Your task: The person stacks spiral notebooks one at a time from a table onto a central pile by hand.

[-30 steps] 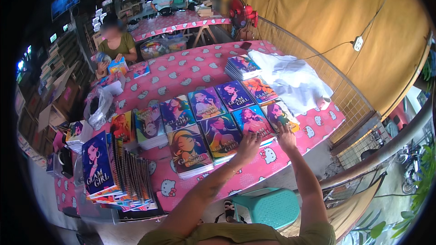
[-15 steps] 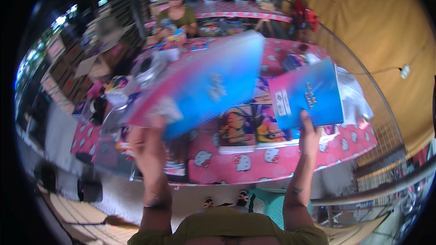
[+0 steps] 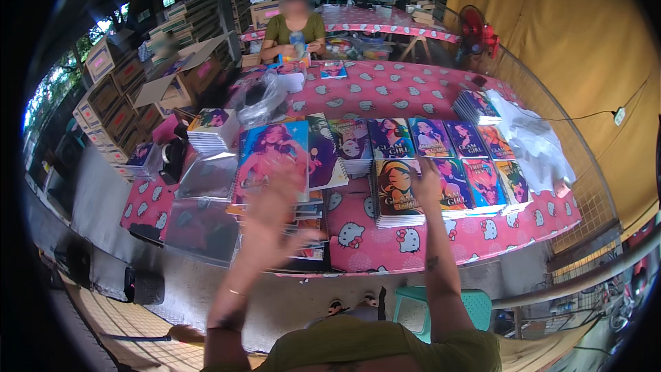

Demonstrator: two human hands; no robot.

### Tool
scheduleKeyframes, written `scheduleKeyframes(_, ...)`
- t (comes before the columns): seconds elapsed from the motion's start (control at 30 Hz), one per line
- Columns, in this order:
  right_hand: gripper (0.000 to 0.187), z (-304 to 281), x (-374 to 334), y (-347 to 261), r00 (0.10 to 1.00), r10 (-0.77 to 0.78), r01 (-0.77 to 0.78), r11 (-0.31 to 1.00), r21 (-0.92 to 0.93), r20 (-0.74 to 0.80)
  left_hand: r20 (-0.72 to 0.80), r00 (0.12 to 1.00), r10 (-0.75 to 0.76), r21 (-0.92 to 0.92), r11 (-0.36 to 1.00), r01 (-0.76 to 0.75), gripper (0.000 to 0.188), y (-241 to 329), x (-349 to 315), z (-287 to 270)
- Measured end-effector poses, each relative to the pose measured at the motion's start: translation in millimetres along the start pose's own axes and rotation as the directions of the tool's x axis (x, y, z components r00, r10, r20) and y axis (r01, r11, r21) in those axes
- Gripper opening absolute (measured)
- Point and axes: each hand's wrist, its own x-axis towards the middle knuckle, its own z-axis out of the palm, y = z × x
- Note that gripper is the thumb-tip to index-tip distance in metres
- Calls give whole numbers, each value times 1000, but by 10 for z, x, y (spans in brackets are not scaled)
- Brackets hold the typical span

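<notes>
My left hand (image 3: 272,217), smeared by motion, has its fingers spread over a pile of spiral notebooks at the left front. Topmost there is a blue and pink notebook (image 3: 274,139) with a long-haired figure on its cover; the hand hides its lower part. Beside it lies another spiral notebook (image 3: 325,155), partly covered. My right hand (image 3: 428,182) is at the right edge of a dark notebook (image 3: 397,189) with an orange-haired figure, which tops a stack. Its fingers are blurred, and I cannot make out whether they grip a notebook.
Two rows of notebook stacks (image 3: 482,182) stand at the right on a pink patterned tablecloth (image 3: 385,96). Clear plastic (image 3: 200,224) lies at the left, near another notebook stack (image 3: 210,131). Cardboard boxes (image 3: 113,114) rise beyond. Across the table sits a co-worker (image 3: 295,27); a green stool (image 3: 475,308) is below.
Both hands held blue and pink notebooks up in the air; neither is raised now. My left hand has come down over the left pile, my right hand to the stacks.
</notes>
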Motion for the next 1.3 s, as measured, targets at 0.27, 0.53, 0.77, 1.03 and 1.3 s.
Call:
scheduleKeyframes(0.27, 48, -144, -285, 556, 900, 370, -165, 779, -605, 231, 205, 973, 109, 354, 918, -177, 47, 320, -188, 2934)
scheduleKeyframes(0.53, 26, -951, 114, -296, 964, 220, -32, 657, 753, -152, 35, 934, -356, -538, 781, 317, 26, 468, 295, 636)
scheduleKeyframes(0.77, 44, -240, 484, -1802, 842, -525, 499, 674, 545, -122, -715, 680, 161, 358, 920, 158, 34, 69, 13, -708)
scheduleKeyframes(1.03, 58, 821, 658, -1322, 944, -324, 217, 750, 625, 61, 400, 909, -112, 109, 991, 75, 40, -374, -95, -836)
scheduleKeyframes(1.3, 35, 2085, 451, -1318, 779, -318, 426, 901, -85, 540, 166, 581, -797, -355, 501, 789, 57, -3993, -1111, 250)
